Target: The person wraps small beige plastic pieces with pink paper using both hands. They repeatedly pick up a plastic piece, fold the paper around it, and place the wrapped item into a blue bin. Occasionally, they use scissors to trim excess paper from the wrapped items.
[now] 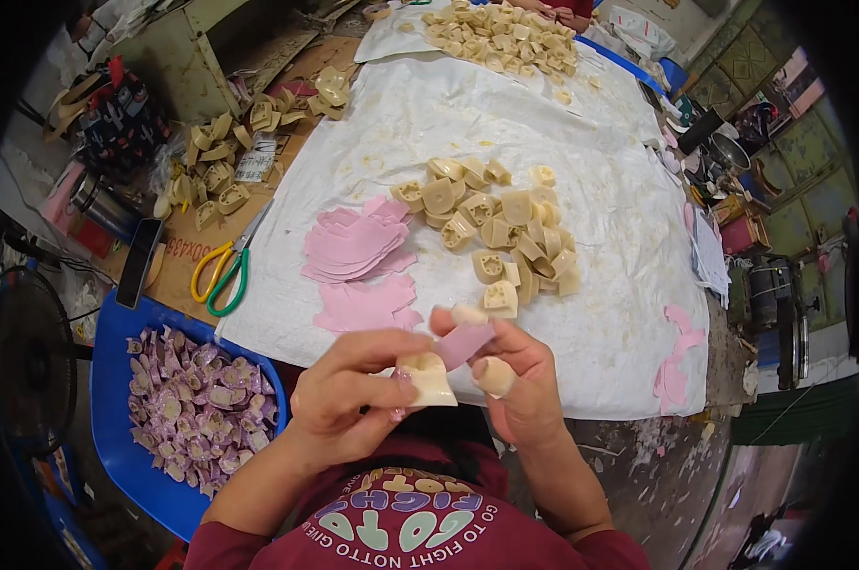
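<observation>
My left hand [349, 389] grips a small cream moulded piece [429, 380] with a hollowed top, just beyond the table's near edge. In my right hand [529, 385], a pink sheet cut-out [463, 345] is pinched and meets the top of that piece. Pale covers wrap the tips of my right thumb and a finger. Past my hands lies a heap of similar cream pieces [517, 206], some hollow side up. To its left are stacked pink cut-outs [353, 242], with more pink sheets [368, 302] nearer me.
At left, a blue tub [116, 380] holds many pieces with purple-pink edges. Scissors [228, 271] with yellow and green handles and a phone [140, 261] lie beside the white cloth [562, 370]. Another cream heap [500, 38] is at the far end, near another person. Pink scraps [676, 361] lie at right.
</observation>
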Available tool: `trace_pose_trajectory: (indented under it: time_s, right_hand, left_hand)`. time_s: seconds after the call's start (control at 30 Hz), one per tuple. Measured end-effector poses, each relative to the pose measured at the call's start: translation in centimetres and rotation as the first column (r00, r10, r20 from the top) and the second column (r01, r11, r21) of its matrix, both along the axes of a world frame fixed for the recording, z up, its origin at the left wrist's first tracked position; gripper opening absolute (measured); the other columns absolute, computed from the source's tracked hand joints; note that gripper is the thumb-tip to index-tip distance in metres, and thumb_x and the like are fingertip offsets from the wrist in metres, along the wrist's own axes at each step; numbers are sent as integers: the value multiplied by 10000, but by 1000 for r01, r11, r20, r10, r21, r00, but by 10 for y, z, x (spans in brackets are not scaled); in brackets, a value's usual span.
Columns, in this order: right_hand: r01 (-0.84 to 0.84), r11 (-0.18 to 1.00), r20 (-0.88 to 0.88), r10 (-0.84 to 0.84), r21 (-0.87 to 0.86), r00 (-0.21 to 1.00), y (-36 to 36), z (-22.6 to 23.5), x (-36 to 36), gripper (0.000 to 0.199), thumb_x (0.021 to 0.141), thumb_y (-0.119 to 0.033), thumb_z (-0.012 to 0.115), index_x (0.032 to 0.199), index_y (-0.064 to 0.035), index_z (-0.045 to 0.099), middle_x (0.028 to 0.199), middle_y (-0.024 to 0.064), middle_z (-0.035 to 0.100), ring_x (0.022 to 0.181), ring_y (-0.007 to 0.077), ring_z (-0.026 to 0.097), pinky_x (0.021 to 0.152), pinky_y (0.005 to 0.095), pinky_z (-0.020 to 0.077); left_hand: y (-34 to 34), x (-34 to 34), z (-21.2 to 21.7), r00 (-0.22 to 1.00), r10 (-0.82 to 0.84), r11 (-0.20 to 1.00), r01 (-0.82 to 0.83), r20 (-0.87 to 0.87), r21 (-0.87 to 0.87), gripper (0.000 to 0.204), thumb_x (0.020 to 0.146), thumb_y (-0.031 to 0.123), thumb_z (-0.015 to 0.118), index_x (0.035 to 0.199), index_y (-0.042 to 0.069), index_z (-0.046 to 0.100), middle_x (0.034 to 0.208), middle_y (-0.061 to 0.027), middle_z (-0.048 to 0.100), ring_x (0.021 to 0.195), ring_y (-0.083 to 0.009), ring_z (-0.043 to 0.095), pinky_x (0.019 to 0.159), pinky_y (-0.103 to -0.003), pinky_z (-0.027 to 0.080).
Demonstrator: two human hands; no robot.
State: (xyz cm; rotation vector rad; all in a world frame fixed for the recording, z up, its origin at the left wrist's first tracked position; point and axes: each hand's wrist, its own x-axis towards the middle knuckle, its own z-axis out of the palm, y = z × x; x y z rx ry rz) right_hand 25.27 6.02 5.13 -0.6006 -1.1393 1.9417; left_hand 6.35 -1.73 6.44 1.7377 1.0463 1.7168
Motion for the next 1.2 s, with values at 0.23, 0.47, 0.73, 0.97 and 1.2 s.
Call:
trace_pose_trajectory:
  time_s: [0.23, 0.47, 0.73, 0.97, 1.2]
  right_hand:
    - [-36, 999, -54, 36, 7, 998, -12, 11, 4, 221, 914, -17, 580, 1107, 70, 643, 1084, 179, 677, 982, 192, 650, 909, 321, 499]
    - [13, 980, 178, -49, 197, 983, -17, 21, -6, 281, 894, 12, 574, 1165, 79, 614, 1156, 214, 647, 992, 210, 660, 887, 298, 506]
    - [87, 703, 286, -395, 705, 873, -9, 12, -18, 264, 801, 17, 673, 1060, 51, 629, 1063, 209, 671, 943, 270, 683, 798, 306, 543]
    - [-1, 573, 263, -374, 819, 889, 4, 11, -24, 252, 754, 39, 691, 993, 26, 610, 1009, 177, 652, 885, 285, 658, 760, 333, 525]
    - [-11, 657, 302, -331, 754, 894, 11, 7, -29, 253, 753, -29, 695, 991, 7, 620, 1030, 138, 636, 949, 277, 615, 814, 344, 484]
  left_hand:
    - [4, -3, 4, 966, 98, 992, -74, -238, 106, 289, 704, -81, 694, 952, 54, 635, 999, -203, 651, 840, -310, 675, 683, -349, 565]
    - [13, 4, -6, 921, 201, 975, -154, -334, 162, 306, 659, -112, 667, 931, 12, 600, 990, -204, 625, 784, -316, 655, 621, -346, 544]
    - [23, 12, -13, 949, 224, 972, -203, -220, 114, 356, 675, -155, 636, 979, 25, 582, 1030, -193, 621, 783, -287, 652, 633, -319, 535]
    - [21, 7, -18, 958, 214, 977, -209, -191, 47, 333, 694, -157, 637, 964, 30, 586, 1057, -184, 614, 805, -277, 659, 655, -312, 535]
    - [28, 14, -20, 949, 248, 962, -265, -196, -68, 284, 722, -142, 615, 958, 14, 586, 1061, -171, 596, 823, -265, 660, 669, -301, 540]
